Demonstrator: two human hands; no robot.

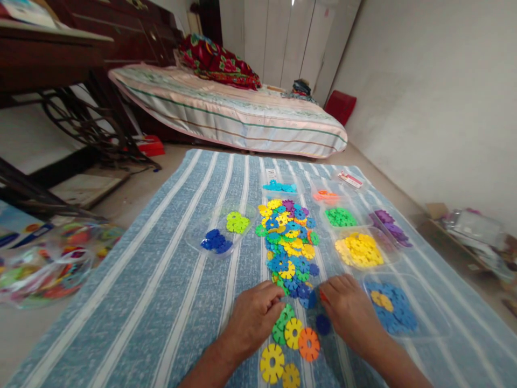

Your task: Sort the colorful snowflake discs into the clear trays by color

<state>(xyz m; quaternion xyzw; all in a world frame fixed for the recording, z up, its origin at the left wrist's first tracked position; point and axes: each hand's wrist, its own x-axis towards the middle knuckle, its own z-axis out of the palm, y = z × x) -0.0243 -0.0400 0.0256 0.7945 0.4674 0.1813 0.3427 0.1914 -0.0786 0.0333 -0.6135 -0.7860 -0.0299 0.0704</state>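
Note:
A pile of mixed plastic snowflake discs (288, 242) lies on a blue striped mat (161, 280). My left hand (254, 315) rests at the pile's near end, fingers curled over green and yellow discs. My right hand (347, 310) sits just right of it, fingers bent down onto blue discs; what either pinches is hidden. Larger discs, yellow (272, 362) and orange (309, 344), lie between my wrists.
Clear trays hold sorted discs: yellow (359, 250), green (340, 217), purple (391, 225), orange (325, 196), light blue (279, 187), blue with some yellow (393, 311), and dark blue beside lime (224, 231). A bag of toys (48, 264) lies left. A mattress (230, 110) lies beyond.

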